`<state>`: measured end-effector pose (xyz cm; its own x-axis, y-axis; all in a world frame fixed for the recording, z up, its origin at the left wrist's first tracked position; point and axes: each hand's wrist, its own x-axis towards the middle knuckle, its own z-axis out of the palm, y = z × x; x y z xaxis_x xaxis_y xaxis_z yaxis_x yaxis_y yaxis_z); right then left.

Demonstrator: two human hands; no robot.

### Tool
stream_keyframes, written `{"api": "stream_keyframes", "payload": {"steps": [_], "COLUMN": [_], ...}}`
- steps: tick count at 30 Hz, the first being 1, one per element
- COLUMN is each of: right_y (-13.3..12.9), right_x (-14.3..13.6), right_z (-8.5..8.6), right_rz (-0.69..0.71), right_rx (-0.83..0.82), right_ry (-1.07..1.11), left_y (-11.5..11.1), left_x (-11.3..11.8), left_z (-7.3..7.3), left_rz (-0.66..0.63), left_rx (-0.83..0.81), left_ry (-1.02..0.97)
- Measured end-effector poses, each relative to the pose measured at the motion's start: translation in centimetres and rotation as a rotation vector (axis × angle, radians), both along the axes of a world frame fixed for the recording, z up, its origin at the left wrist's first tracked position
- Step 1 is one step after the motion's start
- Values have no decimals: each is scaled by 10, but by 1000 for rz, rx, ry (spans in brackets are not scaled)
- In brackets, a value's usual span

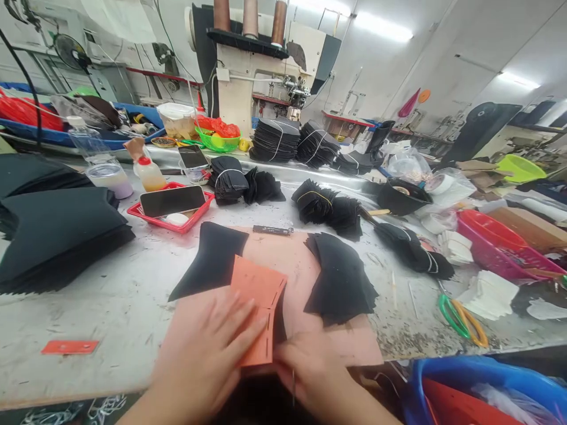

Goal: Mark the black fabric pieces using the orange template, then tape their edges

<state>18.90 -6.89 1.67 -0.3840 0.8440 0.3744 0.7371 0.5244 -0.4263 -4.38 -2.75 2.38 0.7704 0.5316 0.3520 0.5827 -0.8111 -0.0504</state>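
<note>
My left hand (225,336) lies spread on an orange template (257,280) with narrow slots along its edge. Under the template, a black cut piece (279,324) shows at its right side. My right hand (310,360) is closed at the template's lower right edge, with a thin pen-like tool (293,386) sticking out below its fingers; its tip is hidden. All this rests on a pinkish board (296,260). A black curved piece (217,254) lies on the board's left, and a fanned stack of black pieces (339,277) on its right.
Large black stacks (57,236) lie at left, near a red tray (195,221) holding a phone (172,200). Tied black bundles (274,139) stand before a sewing machine (239,88). Scissors (463,319) lie at right, above a blue bin (478,369). A small orange strip (69,347) lies front left.
</note>
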Motion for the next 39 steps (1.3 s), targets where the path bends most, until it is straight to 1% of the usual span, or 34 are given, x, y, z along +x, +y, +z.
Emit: {"api": "stream_keyframes", "payload": {"steps": [2,4,5,7,9,13,16,18,22,25,27,29,32,35,39], "right_y": [-4,-5,-5,-6,-6,-3,-2,-1,6,19,30,42,57,64,68], "right_x": [10,20,23,26,24,17,16,19,31,38,37,31,19,14,15], "right_z": [-2,-2,-2,-2,-4,-8,-11,-9,6,19,24,26,28,28,26], "right_rz": [-92,-169,-182,-162,-137,-102,-102,-94,-59,-101,-135,-148,-146,-138,-99], "right_rx": [8,7,-6,-46,-84,-106,-92,-108,-181,-190,-235,-346,-491,-507,-502], "right_ry": [91,136,145,156,165,194,191,172,220,309,331,312,217,126,117], "left_y": [5,8,9,7,3,-1,2,4,6,3,1,0,1,2,3], "left_x": [21,35,39,45,48,53,54,53,54,57,59,60,60,58,58], "left_z": [-4,-12,-15,-20,-21,-20,-19,-19,-21,-23,-24,-25,-25,-24,-21], "left_rz": [-37,-14,7,45,67,89,72,56,73,119,139,147,138,125,121], "left_rx": [25,50,69,114,151,173,173,172,122,78,67,62,63,65,68], "left_ry": [84,95,88,69,56,57,60,49,-10,-67,-86,-88,-64,-43,-40]}}
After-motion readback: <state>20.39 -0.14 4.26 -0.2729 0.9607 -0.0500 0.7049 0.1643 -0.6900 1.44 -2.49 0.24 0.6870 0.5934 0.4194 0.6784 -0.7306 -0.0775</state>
